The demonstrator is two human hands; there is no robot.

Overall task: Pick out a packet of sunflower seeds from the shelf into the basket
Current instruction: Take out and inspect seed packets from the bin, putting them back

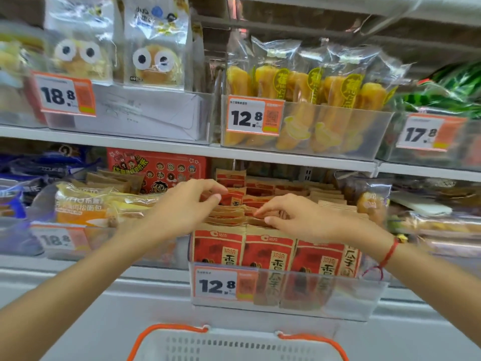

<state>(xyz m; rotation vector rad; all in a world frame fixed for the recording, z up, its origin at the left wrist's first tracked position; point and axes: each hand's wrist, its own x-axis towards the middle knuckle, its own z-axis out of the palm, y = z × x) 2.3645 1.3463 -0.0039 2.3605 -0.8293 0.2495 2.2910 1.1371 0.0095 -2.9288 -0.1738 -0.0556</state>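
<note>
Nearest us sits the basket [234, 345]. Beyond it, the sunflower seed packets [263, 252] stand in their clear bin [338, 298]. Our left hand [182, 204] and right hand [291, 214] hover, fingers loosely curled, gripping nothing; next we pinch one packet.

Red and kraft-brown sunflower seed packets [268, 252] stand upright in tight rows inside a clear plastic bin [351, 300] on the lower shelf [156, 274]. The front packets show red faces with dark Chinese lettering; behind them only the brown top edges of more packets are visible, packed one behind another. Below the shelf, at the bottom edge of the view, sits a white perforated basket [234, 347] with orange handles, its upper rim alone showing.
</note>
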